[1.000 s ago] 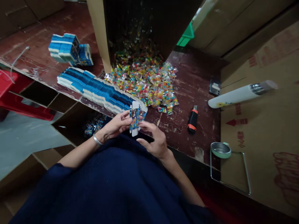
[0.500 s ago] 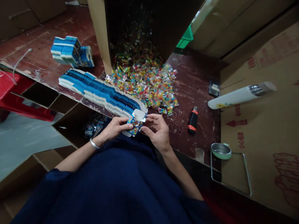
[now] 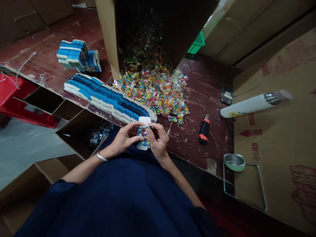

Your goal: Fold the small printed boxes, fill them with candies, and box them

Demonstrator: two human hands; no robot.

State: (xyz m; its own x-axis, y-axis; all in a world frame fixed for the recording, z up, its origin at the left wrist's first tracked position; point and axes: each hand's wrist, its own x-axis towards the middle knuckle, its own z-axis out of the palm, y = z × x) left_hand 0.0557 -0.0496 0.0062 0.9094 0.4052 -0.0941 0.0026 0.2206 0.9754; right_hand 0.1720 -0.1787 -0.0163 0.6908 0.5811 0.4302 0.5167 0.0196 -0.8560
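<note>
My left hand and right hand were both clamped on one carton mid-frame, end flaps unclosed. Carton row left of centre, candy packets upper centre: looked unused.

Looks like a packing workshop: scuffed wooden worktable with heaped candy packets, a row of flat printed cartons, utility knife, big corrugated box alongside.

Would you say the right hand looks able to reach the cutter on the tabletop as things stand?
Probably yes: the cutter lies on the tabletop to the right of the right hand, with nothing visible between them, though that hand would likely have to let go of the small box.
</note>
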